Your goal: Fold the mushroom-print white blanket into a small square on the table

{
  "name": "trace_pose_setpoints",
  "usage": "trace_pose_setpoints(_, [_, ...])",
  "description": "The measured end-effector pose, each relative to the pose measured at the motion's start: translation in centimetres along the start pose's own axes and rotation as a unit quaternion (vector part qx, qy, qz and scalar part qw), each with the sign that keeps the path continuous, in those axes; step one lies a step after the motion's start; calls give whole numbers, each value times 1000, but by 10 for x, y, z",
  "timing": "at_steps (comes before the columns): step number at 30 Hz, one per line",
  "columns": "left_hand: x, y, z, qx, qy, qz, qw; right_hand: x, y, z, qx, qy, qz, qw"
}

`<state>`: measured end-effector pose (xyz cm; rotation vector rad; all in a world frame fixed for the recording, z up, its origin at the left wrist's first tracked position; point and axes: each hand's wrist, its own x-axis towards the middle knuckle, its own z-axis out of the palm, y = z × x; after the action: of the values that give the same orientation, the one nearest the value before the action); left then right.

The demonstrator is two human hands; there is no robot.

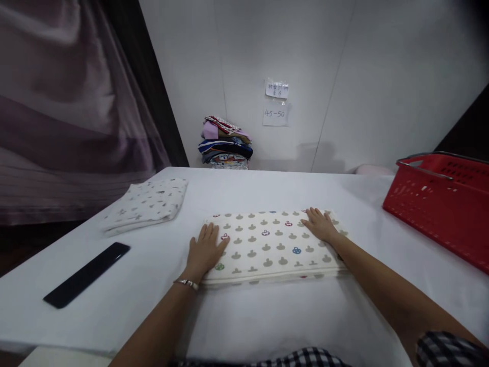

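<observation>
A folded cream cloth printed with grey, red, blue and green mushroom shapes lies flat on the white table. My left hand, with a bracelet on its wrist, rests palm down on the cloth's left edge, fingers stretched out. On the right part of the same cloth, toward its far edge, my right hand lies flat with its fingers apart. Neither hand grips anything. The cloth's layers show along the near edge.
Another folded printed cloth lies at the far left, with a long black flat strip nearer to me. A red basket stands at the right. Folded clothes are stacked beyond the far edge, below paper notes on the wall.
</observation>
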<state>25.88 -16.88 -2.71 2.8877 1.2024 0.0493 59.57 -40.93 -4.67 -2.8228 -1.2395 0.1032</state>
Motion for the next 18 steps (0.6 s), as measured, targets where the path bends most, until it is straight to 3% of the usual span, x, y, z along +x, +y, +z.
trace_pose_setpoints(4, [3, -1, 0, -23, -13, -11, 1000, -2, -28, -10, -5, 10, -1, 1000])
trace_pose_setpoints(8, [3, -2, 1, -49, -7, -16, 999, -9, -81, -6, 21, 37, -101, 994])
trace_pose_setpoints(11, [3, -4, 2, -89, 1, -18, 996, -14, -108, 6, 36, 22, -129, 991])
trace_pose_setpoints(15, [4, -15, 0, -147, 58, -78, 984, -17, -114, 18, 33, 12, -128, 991])
trace_pose_setpoints(18, [4, -27, -4, -178, 49, -144, 972, -16, -112, 15, 34, 12, -127, 991])
